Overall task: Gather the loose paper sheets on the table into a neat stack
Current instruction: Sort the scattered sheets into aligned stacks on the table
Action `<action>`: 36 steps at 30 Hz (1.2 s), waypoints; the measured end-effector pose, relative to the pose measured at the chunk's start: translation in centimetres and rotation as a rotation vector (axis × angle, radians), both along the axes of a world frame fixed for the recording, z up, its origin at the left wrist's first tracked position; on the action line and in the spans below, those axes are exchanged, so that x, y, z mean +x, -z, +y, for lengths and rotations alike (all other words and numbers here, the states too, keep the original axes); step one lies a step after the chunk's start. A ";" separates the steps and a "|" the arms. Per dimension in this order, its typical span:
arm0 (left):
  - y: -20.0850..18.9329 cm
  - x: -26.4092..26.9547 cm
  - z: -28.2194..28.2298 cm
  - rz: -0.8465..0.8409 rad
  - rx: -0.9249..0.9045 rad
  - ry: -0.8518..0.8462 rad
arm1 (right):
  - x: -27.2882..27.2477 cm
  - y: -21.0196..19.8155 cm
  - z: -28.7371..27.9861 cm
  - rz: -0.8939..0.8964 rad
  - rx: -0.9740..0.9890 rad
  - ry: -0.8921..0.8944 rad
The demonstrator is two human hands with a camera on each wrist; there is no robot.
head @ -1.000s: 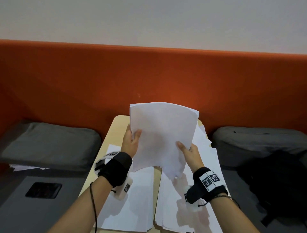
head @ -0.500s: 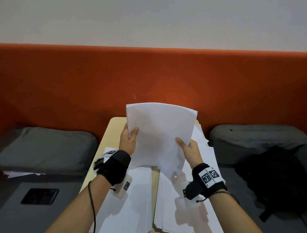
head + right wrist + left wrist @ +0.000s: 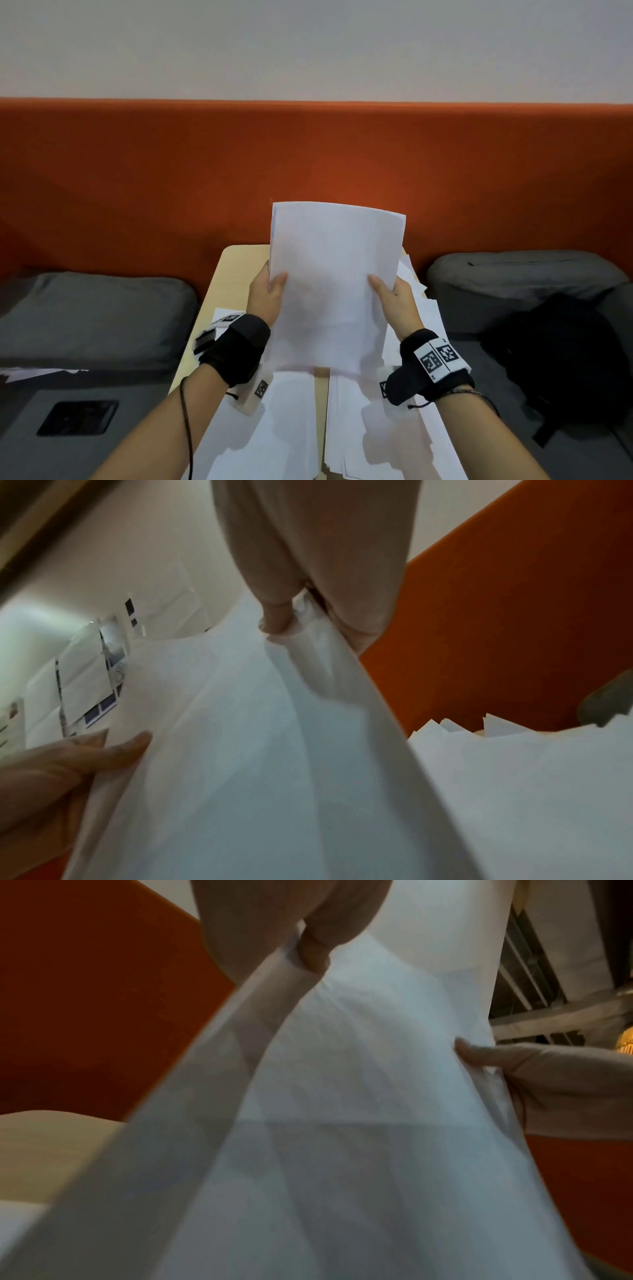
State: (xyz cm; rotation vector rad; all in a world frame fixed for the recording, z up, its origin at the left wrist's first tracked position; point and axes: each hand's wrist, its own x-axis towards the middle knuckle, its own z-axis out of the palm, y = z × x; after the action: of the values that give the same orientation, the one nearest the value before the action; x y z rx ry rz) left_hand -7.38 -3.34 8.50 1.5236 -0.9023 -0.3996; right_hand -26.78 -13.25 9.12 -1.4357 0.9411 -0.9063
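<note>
Bowing slightly, white paper sheets (image 3: 334,284) stand upright, edges aligned.

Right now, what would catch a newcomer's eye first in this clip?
The sheaf of white paper held upright in mid-frame above the table, with the left hand and right hand gripping its side edges. Behind it runs the bright orange backrest. Below, more loose sheets lie in untidy piles on the table.
</note>
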 end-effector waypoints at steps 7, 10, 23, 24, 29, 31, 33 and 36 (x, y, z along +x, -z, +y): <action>-0.1 2.1 1.6 0.038 0.127 -0.061 | 0.5 1.7 1.4 0.199 -0.003 -0.198; 1.1 2.7 3.0 0.092 0.215 -0.078 | 0.8 2.5 2.7 0.206 0.124 -0.271; 8.2 3.0 5.5 0.118 0.674 -0.099 | -1.3 7.0 3.8 0.715 0.116 -0.178; 8.5 3.1 5.2 0.078 0.704 -0.098 | -2.1 7.0 3.3 0.746 0.089 -0.118; 9.8 3.7 3.9 -0.030 0.851 -0.054 | -6.8 7.6 0.9 0.988 0.148 0.125; 10.4 3.6 3.7 -0.030 0.884 -0.046 | -8.0 7.9 0.9 1.134 0.210 0.170; 10.8 3.7 3.6 -0.019 0.889 -0.040 | -8.5 8.2 1.1 1.252 0.219 0.202; 11.3 3.9 3.6 0.020 0.876 -0.054 | -8.4 8.7 1.1 1.284 0.236 0.231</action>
State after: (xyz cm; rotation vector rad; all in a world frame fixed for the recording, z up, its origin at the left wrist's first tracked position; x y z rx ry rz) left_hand -3.44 0.28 -2.80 2.3224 -0.6892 -0.8387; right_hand -35.13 -12.15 0.38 -1.6649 2.0873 0.1193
